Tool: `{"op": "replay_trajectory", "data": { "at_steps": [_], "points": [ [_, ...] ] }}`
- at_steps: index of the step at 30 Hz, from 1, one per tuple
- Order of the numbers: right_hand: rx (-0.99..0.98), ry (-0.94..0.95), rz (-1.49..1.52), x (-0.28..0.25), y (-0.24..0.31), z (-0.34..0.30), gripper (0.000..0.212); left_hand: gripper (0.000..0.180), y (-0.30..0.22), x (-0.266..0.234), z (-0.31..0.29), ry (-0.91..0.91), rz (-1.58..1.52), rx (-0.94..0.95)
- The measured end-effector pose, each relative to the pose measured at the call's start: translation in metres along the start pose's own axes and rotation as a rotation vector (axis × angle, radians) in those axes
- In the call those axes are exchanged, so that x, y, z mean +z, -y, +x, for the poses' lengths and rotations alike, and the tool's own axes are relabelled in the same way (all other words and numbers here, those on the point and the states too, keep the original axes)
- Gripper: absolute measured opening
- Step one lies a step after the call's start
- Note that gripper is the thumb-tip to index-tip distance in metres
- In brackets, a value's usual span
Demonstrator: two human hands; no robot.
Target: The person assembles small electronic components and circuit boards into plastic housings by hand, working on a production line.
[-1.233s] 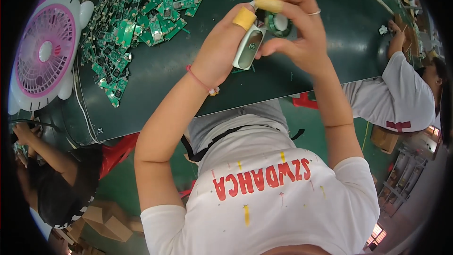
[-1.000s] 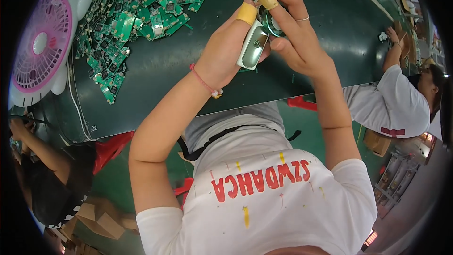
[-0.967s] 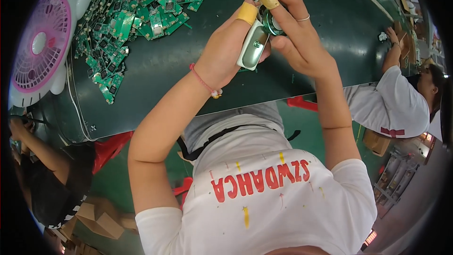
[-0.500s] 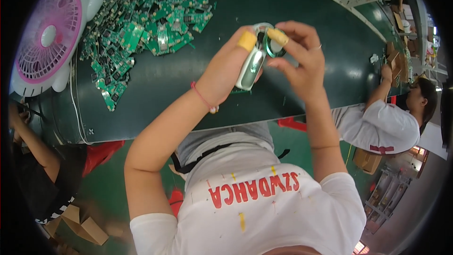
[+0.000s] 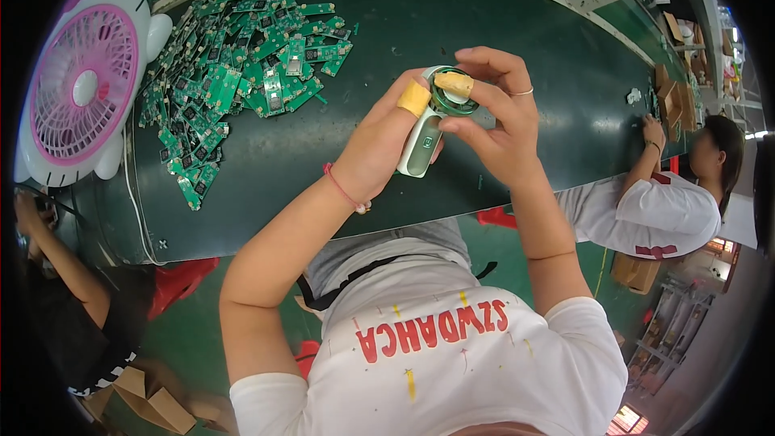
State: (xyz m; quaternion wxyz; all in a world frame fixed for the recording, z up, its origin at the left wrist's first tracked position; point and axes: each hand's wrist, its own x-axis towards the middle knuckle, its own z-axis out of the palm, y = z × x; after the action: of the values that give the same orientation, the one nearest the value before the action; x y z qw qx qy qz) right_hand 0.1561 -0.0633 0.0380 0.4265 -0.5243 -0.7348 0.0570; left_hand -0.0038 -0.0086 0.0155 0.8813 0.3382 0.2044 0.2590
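My left hand is closed round a small white handheld device with a glossy green panel on its handle and a round head. Yellow tape wraps the left thumb, which presses beside the head. Between the thumb and fingers of my right hand is a round green part with a pale centre, set against the device's head. The right index finger, also taped yellow, lies across it. My fingers hide whether the part is seated in the head.
A large pile of green circuit boards covers the dark green tabletop's left side. Beyond it stands a pink-and-white fan with a white cable. Co-workers sit at both sides; cardboard boxes lie on the floor.
The round green part, tilted at the right of the head earlier, now lies flatter over it. The device's green panel faces up more, and both hands sit slightly lower in view.
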Motion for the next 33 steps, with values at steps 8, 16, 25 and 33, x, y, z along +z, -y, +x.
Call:
{"op": "replay_trajectory", "data": {
  "at_steps": [8,16,25,33],
  "points": [
    [0.094,0.07,-0.167,-0.005,0.013,-0.003,0.037,0.033,0.003,-0.002,-0.001,0.041,0.001,0.01],
    [0.2,-0.076,0.103,0.01,0.016,-0.002,0.036,0.03,0.009,-0.003,-0.001,-0.002,0.034,0.136],
    [0.07,0.061,0.311,-0.002,0.006,0.007,0.041,0.04,0.002,-0.007,-0.001,0.138,-0.044,0.081],
    [0.044,0.063,0.189,0.001,0.005,0.001,0.036,0.04,0.0,0.002,-0.004,0.065,-0.035,0.064]
  ]
}}
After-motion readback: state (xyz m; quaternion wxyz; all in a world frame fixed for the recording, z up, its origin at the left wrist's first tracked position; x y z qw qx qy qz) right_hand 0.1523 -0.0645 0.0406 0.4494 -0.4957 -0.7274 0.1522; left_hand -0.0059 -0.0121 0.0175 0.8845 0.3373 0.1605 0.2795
